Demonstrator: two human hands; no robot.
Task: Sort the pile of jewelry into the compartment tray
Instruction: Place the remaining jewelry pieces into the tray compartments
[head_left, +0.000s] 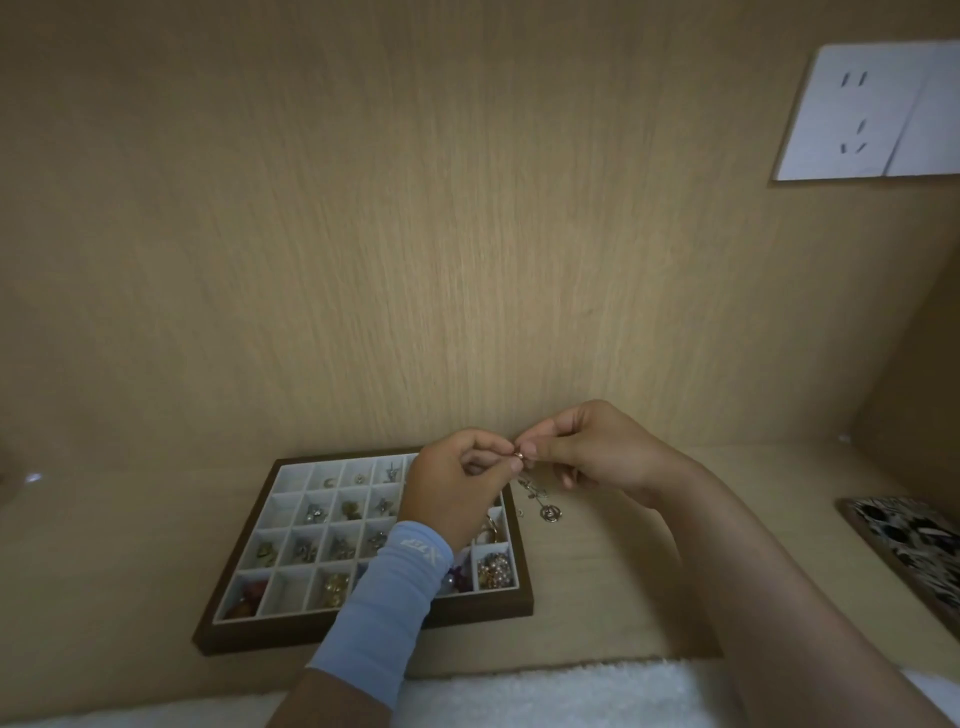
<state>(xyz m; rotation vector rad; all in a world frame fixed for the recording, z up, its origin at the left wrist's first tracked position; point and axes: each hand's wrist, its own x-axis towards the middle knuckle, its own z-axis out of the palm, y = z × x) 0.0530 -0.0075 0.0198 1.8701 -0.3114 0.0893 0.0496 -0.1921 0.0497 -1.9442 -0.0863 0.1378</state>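
Observation:
A brown-framed compartment tray (244, 603) with white cells lies on the wooden desk; many cells hold small earrings and beads. My left hand (452, 488), with a light blue sleeve on the wrist, hovers over the tray's right side. My right hand (592, 452) is just to its right. Both hands pinch one small gold-coloured jewelry piece (518, 454) between their fingertips. A few silver pieces (543, 501) lie on the desk beside the tray's right edge, below the hands.
A wooden back panel rises right behind the tray. A white wall socket (872, 111) sits at the upper right. A black-and-white patterned object (909, 540) lies at the right edge. White fluffy fabric (545, 696) runs along the desk's front edge.

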